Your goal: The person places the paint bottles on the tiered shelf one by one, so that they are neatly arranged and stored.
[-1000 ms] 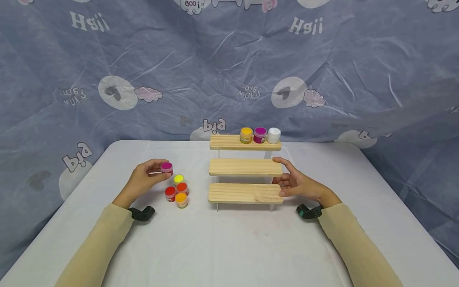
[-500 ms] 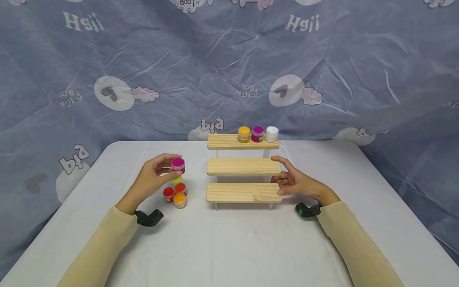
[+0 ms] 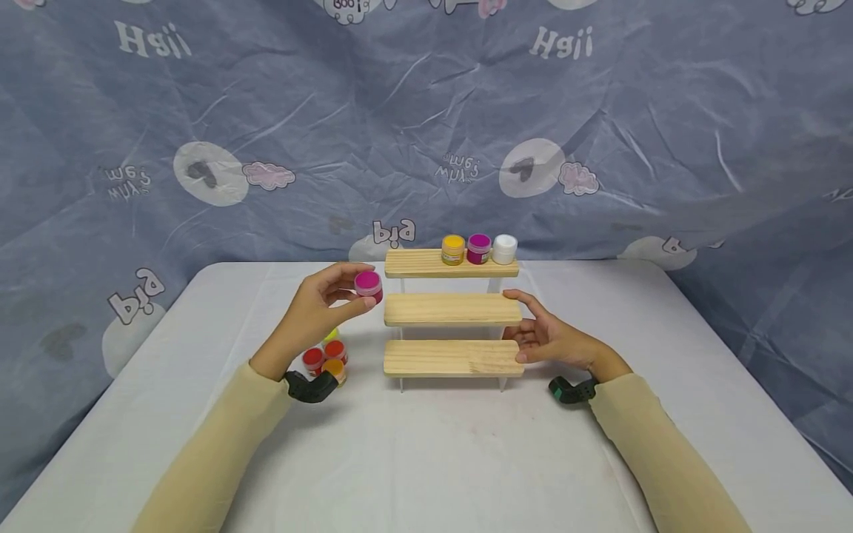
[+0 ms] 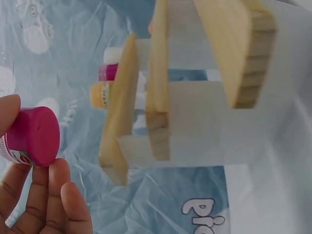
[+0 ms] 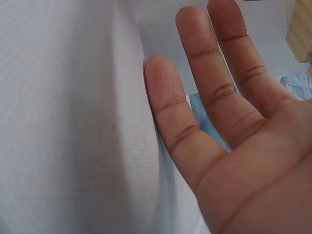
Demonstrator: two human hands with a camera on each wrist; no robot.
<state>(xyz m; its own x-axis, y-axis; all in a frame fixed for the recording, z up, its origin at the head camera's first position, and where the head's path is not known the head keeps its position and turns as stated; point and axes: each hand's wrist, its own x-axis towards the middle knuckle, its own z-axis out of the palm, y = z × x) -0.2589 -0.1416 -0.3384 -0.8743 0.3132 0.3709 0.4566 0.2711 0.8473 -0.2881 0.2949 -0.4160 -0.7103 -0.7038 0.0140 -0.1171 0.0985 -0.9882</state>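
Note:
My left hand [image 3: 320,307] pinches a small magenta paint jar [image 3: 369,287] between thumb and fingers, in the air just left of a three-tier wooden display stand [image 3: 449,309]. In the left wrist view the jar [image 4: 36,136] is tipped on its side, apart from the stand. My right hand [image 3: 556,342] holds the stand's right end, index finger at the middle shelf and thumb at the lowest one. Its remaining fingers [image 5: 222,92] extend loosely beside the stand. A yellow jar [image 3: 453,250], a purple jar [image 3: 479,249] and a white jar [image 3: 505,249] stand on the top shelf.
On the white table [image 3: 426,459], left of the stand, sit two red-lidded jars [image 3: 313,360], an orange-lidded jar [image 3: 335,370] and a yellow-lidded jar [image 3: 331,335], partly hidden by my left hand and wristband. A printed blue-grey cloth [image 3: 346,133] hangs behind the table.
My left hand has lifted the magenta jar and carried it right and away from me, from beside the jar cluster to near the stand. The right hand stays at the stand's end.

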